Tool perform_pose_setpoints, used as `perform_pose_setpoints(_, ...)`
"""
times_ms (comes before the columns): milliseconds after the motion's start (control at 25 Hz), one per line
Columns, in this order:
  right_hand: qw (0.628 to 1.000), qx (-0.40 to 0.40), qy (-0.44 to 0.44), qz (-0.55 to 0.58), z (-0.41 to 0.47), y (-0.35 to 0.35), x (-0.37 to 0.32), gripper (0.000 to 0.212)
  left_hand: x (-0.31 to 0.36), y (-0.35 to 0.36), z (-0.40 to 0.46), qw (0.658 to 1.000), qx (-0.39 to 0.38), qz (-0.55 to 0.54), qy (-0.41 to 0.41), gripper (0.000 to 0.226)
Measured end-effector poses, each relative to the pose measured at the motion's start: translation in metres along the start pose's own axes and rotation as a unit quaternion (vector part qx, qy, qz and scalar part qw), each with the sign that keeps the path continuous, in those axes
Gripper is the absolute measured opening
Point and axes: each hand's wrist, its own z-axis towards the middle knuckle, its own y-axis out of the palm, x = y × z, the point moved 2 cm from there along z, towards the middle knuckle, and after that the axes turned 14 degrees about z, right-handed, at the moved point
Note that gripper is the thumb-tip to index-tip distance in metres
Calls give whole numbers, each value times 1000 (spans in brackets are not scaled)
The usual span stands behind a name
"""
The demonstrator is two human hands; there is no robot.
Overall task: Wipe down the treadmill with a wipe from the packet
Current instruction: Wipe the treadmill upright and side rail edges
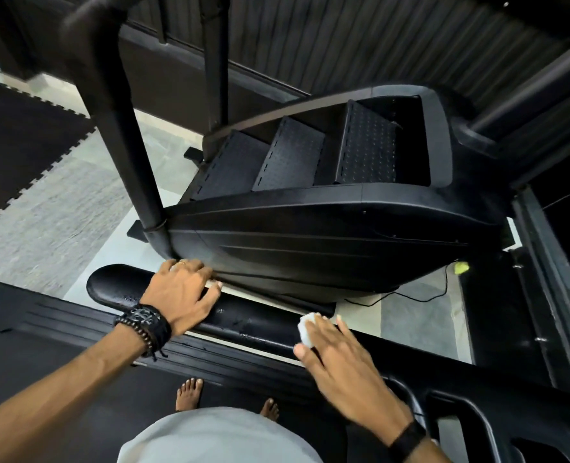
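Treadmill handrail, two hands, one wipe.
We log the left hand resting on the black handrail, fingers draped over its far side, wrist in dark bands. The right hand lies farther along the rail, fingers extended, pressing a bunched white wipe against it. A stair-climber stands just beyond.
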Motion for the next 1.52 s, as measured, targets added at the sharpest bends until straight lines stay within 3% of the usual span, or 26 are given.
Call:
perform_pose_setpoints(120,997,-15,44,68,57,4,-15,112,-6,0,-2,999,-37,11,4,71)
perform_pose_setpoints(320,996,-21,-68,58,29,1,-24,106,-2,-5,0,1000,-21,-7,-8,69)
perform_pose_setpoints(520,982,-75,117,124,80,-2,-6,87,-2,-4,-1,1000,-9,-21,-18,60)
perform_pose_setpoints(680,967,-96,74,222,90,-4,-21,94,-3,-2,0,999,-3,-25,-21,54)
perform_pose_setpoints(760,940,-92,113,307,71,-21,5,100,-3,-2,1,999,3,-24,-22,52)
perform_pose_setpoints(880,945,-102,177,256,83,-21,17,110,-3,-1,0,999,5,-26,-29,54)
perform_pose_setpoints(1000,954,-143,154,213,114,-4,-26,108,-4,0,0,999,14,-31,-28,52)
perform_pose_setpoints(1120,946,-139,99,275,109,-11,-26,107,-2,-1,0,999,18,-40,-27,50)
perform_pose_setpoints(1200,930,-143,114,319,94,-24,1,104,-3,-1,1,998,24,-40,-31,47)
perform_pose_setpoints(1360,941,-145,175,250,108,-18,4,118,-2,1,1,998,22,-43,-35,47)
perform_pose_setpoints(1520,958,-155,97,223,120,-2,-45,102,-2,1,1,998,27,-39,-30,47)
